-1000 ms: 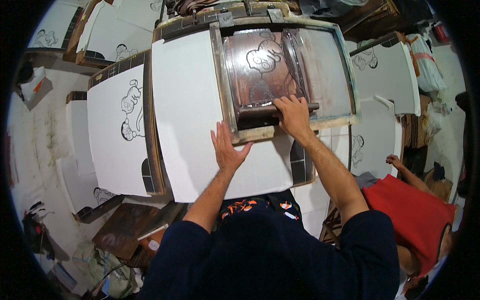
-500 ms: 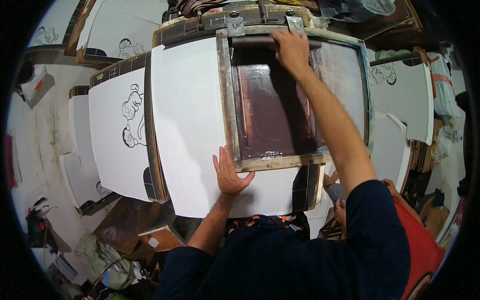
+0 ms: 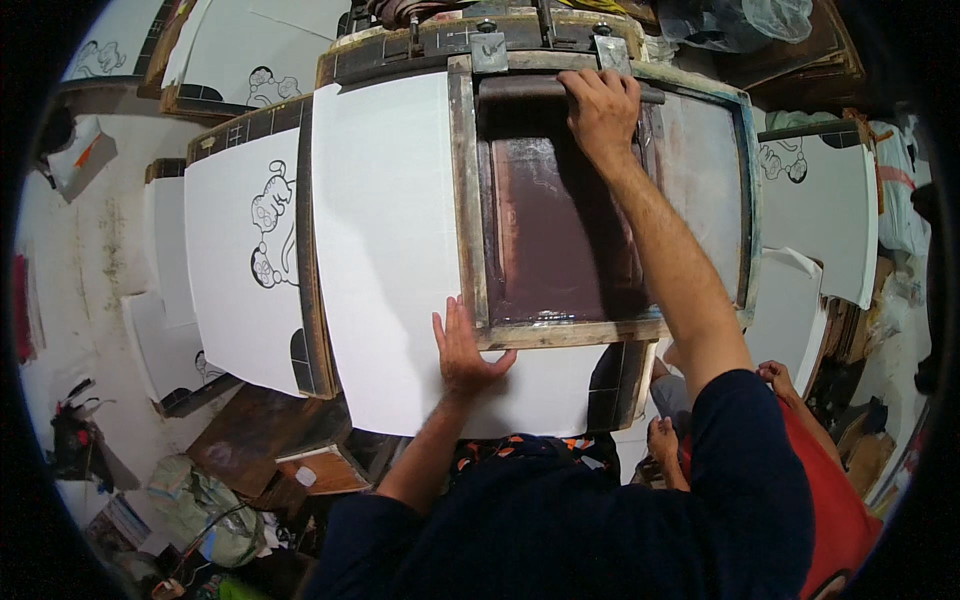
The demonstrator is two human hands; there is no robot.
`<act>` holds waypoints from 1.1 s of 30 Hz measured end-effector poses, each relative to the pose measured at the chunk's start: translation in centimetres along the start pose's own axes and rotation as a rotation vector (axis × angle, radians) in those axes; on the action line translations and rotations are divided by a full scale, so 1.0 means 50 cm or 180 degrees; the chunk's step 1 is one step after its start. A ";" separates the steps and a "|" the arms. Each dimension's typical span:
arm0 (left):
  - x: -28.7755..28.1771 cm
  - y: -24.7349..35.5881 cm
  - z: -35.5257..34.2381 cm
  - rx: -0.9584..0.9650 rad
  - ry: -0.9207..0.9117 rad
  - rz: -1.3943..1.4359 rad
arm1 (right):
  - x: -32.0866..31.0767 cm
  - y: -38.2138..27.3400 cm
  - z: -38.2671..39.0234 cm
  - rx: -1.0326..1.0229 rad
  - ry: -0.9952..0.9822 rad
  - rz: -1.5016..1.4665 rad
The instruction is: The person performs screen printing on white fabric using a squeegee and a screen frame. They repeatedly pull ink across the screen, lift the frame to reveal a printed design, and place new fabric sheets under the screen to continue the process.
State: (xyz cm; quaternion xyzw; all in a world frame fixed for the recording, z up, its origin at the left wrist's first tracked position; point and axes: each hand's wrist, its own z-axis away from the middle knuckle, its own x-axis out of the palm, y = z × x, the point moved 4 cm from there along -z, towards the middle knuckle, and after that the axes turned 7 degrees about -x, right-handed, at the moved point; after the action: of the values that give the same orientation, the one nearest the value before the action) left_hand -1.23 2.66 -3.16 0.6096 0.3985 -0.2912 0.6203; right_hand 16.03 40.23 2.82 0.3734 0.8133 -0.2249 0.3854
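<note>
A wooden-framed printing screen (image 3: 467,210) lies on a white sheet (image 3: 385,250), held at the top by metal clamps (image 3: 489,52). Dark maroon-brown ink (image 3: 560,240) covers much of the mesh. My right hand (image 3: 607,118) is closed on a long dark squeegee bar (image 3: 520,88) near the screen's top edge, its forearm reaching across the right side. My left hand (image 3: 467,348) rests with fingers spread beside the frame's lower-left corner, on or against the sheet and frame.
Boards with sheets bearing black cartoon outlines (image 3: 240,240) stand left and right (image 3: 820,210). A person in a red top (image 3: 840,510) sits at lower right, hands visible beside my elbow. Plastic bags (image 3: 735,22) and wooden boxes (image 3: 325,465) lie around.
My right hand and squeegee went from the screen's lower edge up to the top. The outline visible on the mesh is now covered in dark ink. The screen sits lower in view.
</note>
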 end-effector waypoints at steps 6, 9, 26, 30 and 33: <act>-0.003 0.007 -0.001 0.0040 0.0156 -0.0042 | 0.021 0.021 -0.033 0.0013 -0.0726 0.0366; -0.003 0.006 0.000 0.0089 0.0144 -0.0063 | -0.017 -0.011 0.006 0.0126 -0.1108 0.0308; 0.004 -0.006 0.002 0.0019 0.0090 0.0125 | -0.324 -0.307 0.416 0.0574 -0.1815 -0.0283; 0.000 0.001 -0.007 -0.0287 0.0066 0.0369 | -0.327 -0.300 0.388 0.0516 -0.1636 -0.0336; -0.010 0.007 -0.004 -0.0749 -0.0051 0.0719 | -0.321 -0.279 0.342 0.0525 -0.1758 -0.0175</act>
State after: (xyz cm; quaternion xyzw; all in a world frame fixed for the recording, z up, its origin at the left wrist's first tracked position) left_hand -1.22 2.83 -2.52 0.5713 0.3538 -0.1757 0.7194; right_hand 19.79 13.44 6.40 0.3059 0.6663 -0.3939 0.5544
